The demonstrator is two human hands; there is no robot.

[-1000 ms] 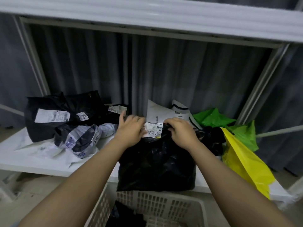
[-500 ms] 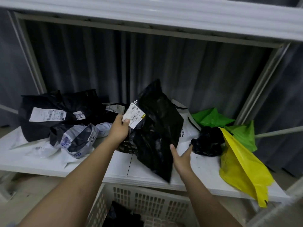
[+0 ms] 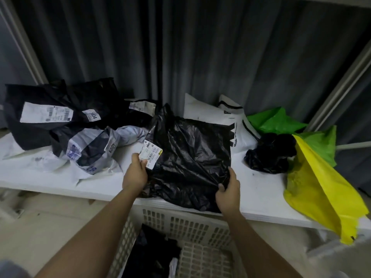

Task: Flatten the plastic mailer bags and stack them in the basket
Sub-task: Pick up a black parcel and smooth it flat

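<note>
Black mailer bag (image 3: 190, 157) spread on white shelf (image 3: 259, 197); left hand (image 3: 135, 175) pinches its labelled edge, right hand (image 3: 227, 194) pinches its near corner, above white basket (image 3: 200, 223).

Black mailer bag (image 3: 190, 157), white basket (image 3: 200, 227), yellow bag (image 3: 321, 193).

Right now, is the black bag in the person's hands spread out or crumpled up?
Mostly spread: the black bag lies open across the shelf, still wrinkled, gripped by both hands.
</note>
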